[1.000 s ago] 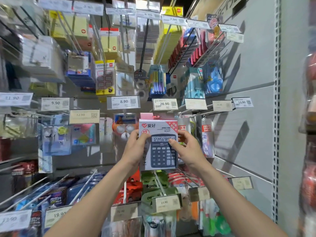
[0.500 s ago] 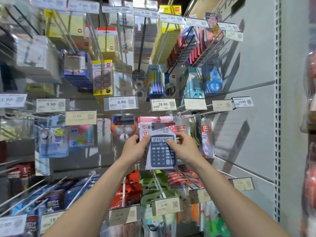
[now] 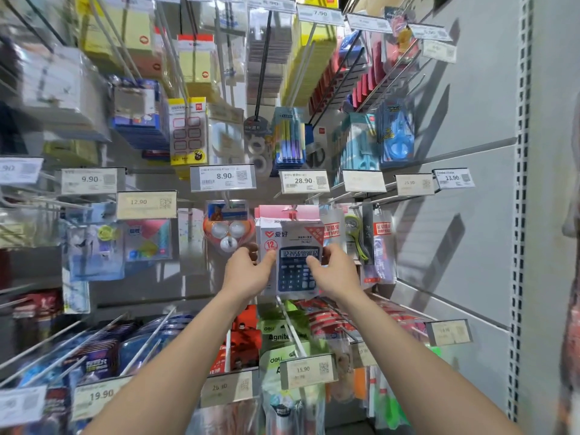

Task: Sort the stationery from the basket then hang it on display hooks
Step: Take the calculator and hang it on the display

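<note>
- Left hand (image 3: 248,273) and right hand (image 3: 334,271) both grip the boxed calculator (image 3: 290,257) by its sides.
- Calculator at its hook under the 28.90 tag (image 3: 303,182); seating unclear.
- Basket not visible; remaining stock unknown.

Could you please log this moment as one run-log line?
step: hanging | left hand: grips calculator pack, left edge | right hand: grips right edge | place: below 28.90 tag

Boxed blue calculator pack (image 3: 290,262), upright, facing the camera, under the 28.90 price tag (image 3: 303,181)
</note>
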`<move>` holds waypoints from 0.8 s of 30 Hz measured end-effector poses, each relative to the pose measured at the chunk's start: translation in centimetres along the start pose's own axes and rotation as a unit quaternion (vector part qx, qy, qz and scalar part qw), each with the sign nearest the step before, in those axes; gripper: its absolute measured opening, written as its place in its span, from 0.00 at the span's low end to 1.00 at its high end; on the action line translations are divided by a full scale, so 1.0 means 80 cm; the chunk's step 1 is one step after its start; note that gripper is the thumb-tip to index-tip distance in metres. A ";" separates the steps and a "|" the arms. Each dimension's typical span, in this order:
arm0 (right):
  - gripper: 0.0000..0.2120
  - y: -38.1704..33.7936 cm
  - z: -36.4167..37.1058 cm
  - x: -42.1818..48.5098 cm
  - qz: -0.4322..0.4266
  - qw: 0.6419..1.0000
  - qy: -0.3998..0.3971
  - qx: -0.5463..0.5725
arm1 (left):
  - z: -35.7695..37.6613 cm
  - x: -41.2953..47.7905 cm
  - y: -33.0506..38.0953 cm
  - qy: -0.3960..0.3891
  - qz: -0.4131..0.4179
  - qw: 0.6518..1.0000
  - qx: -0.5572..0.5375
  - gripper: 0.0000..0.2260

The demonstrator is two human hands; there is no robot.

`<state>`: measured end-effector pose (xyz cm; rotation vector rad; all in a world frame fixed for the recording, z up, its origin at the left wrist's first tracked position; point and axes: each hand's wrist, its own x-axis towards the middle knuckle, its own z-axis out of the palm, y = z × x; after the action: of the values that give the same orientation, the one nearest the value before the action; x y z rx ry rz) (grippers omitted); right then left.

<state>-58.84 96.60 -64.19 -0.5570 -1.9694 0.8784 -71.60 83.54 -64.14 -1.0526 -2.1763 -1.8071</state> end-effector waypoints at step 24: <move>0.11 -0.269 0.012 -0.055 -0.089 0.843 -0.497 -0.185 | -0.279 -0.068 0.103 -0.270 -0.158 0.890 0.331 0.11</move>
<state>-58.39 79.32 -50.56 -0.0786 -3.1250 0.7174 -70.10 61.41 -53.94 -1.1478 -3.0985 -0.7119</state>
